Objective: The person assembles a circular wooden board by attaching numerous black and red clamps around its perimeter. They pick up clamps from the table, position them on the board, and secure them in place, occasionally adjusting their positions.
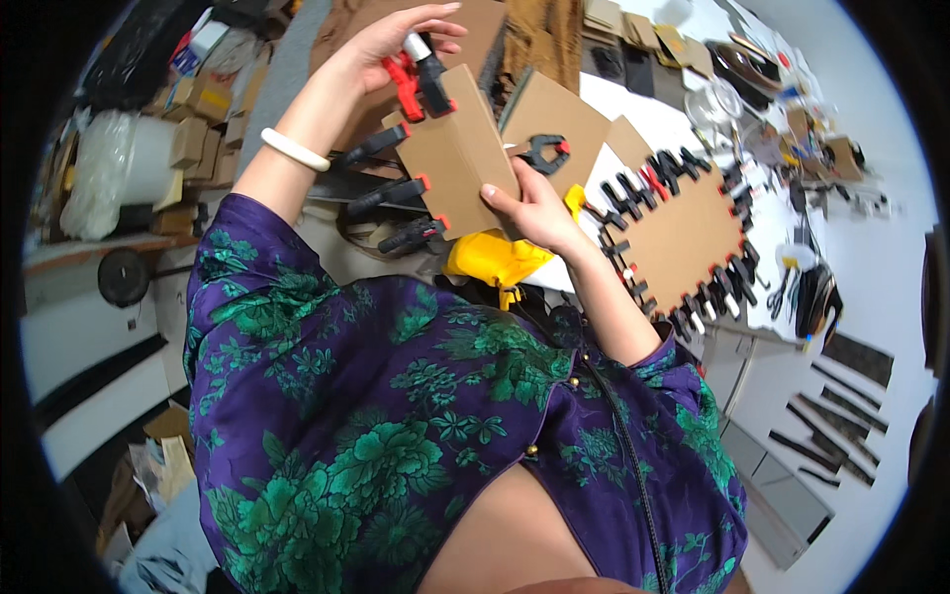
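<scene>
A flat brown board (457, 163), with several black spring clamps (388, 195) with orange tips along its left edge, is held up in front of me. My right hand (535, 210) grips its right side, thumb on the face and the other fingers behind. At the board's top left sits a red-and-black spring clamp (424, 81) with a white handle end. My left hand (396, 42) is around its handles, palm close against them, fingers stretched out and apart. Whether the palm touches the clamp is hard to tell. Another black clamp (546, 154) with a red tip shows just beyond my right hand.
On the white table to the right lies a brown panel (678, 238) ringed with clamps. A yellow object (495, 259) is below the held board. More brown boards (569, 124) lie behind it. Boxes (203, 99) and a plastic-wrapped bundle (119, 178) crowd the left.
</scene>
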Demonstrator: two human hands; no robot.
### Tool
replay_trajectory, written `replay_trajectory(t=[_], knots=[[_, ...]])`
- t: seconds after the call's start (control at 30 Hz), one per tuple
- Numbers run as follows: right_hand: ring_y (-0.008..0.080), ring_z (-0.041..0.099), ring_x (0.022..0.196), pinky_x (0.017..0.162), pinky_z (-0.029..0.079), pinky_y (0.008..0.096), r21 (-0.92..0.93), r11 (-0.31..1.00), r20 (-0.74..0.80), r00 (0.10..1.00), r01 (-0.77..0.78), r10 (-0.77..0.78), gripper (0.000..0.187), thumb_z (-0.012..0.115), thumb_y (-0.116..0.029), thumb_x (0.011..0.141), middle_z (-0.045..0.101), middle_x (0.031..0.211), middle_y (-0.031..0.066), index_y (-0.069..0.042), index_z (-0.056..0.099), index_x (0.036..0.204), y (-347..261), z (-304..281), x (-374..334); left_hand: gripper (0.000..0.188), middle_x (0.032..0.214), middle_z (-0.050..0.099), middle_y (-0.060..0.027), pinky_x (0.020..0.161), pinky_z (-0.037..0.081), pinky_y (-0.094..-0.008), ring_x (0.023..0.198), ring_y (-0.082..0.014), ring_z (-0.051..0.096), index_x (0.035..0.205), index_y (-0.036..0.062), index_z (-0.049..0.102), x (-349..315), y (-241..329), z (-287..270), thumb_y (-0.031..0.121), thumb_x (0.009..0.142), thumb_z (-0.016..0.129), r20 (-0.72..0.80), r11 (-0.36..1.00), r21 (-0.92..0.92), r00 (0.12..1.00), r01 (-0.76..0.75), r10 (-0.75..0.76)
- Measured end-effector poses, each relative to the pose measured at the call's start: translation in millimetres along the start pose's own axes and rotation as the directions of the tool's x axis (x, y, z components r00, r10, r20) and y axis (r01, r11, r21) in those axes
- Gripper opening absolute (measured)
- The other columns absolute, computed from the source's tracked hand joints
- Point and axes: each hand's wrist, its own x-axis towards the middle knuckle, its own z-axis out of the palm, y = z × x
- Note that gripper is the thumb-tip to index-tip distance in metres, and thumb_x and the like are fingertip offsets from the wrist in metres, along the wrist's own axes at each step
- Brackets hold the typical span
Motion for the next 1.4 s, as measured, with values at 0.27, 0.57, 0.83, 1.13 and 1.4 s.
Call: replay_trajectory(t=[0.27,0.57,0.83,1.13,1.4], knots=[[0.0182,0.07,0.094,0.086,0.055,0.0324,0.2,0.972,-0.28,0.944,-0.12,0.174,0.055,0.083,-0.03,0.082,0.072,0.105,0.0158,0.006,0.06,0.118,34,-85,-79,0.041,0.066,0.061,-0.0072,0.053,0.054,-0.0288,0.057,-0.0153,0.062,0.087,-0.0036,0.066,113,-97,172,0.037,0.088,0.076,-0.069,0.954,0.249,0.979,-0.169,0.191],[0.0179,0.07,0.091,0.083,0.056,0.0324,0.234,0.945,-0.487,0.813,-0.231,0.319,0.046,0.082,-0.021,0.082,0.073,0.104,0.0154,0.007,0.064,0.114,104,-137,-119,0.034,0.068,0.055,-0.0053,0.052,0.049,-0.0351,0.056,-0.0189,0.054,0.079,0.0023,0.059,293,-183,161,0.032,0.086,0.072,-0.364,0.946,0.29,0.897,-0.145,0.249],[0.0152,0.069,0.092,0.084,0.056,0.0299,0.335,0.939,-0.629,0.725,-0.073,0.281,0.04,0.08,-0.018,0.086,0.073,0.105,0.0118,0.005,0.063,0.115,111,-164,-136,0.071,0.12,0.064,-0.023,0.103,0.045,-0.0408,0.118,-0.0299,0.06,0.129,-0.0024,0.06,206,-198,187,0.06,0.099,0.046,0.419,0.597,0.706,0.904,-0.38,0.08],[0.016,0.069,0.092,0.084,0.055,0.0304,0.314,0.944,-0.647,0.705,-0.1,0.29,0.041,0.08,-0.018,0.086,0.072,0.106,0.0114,0.004,0.062,0.115,111,-171,-129,0.093,0.069,0.065,-0.0244,0.079,0.049,-0.053,0.075,-0.0453,0.066,0.079,-0.0058,0.069,183,-201,173,0.067,0.102,0.016,0.291,0.301,0.893,0.94,-0.334,0.179],[0.0148,0.067,0.092,0.085,0.054,0.0304,0.286,0.958,-0.722,0.661,0.014,0.205,0.039,0.078,-0.016,0.087,0.07,0.107,0.0101,0.004,0.062,0.116,96,-174,-123,0.064,0.096,0.068,-0.0228,0.097,0.046,-0.0416,0.098,-0.0398,0.064,0.101,-0.0028,0.069,150,-218,193,0.047,0.107,0.029,0.521,0.232,0.668,0.667,-0.707,0.533]])
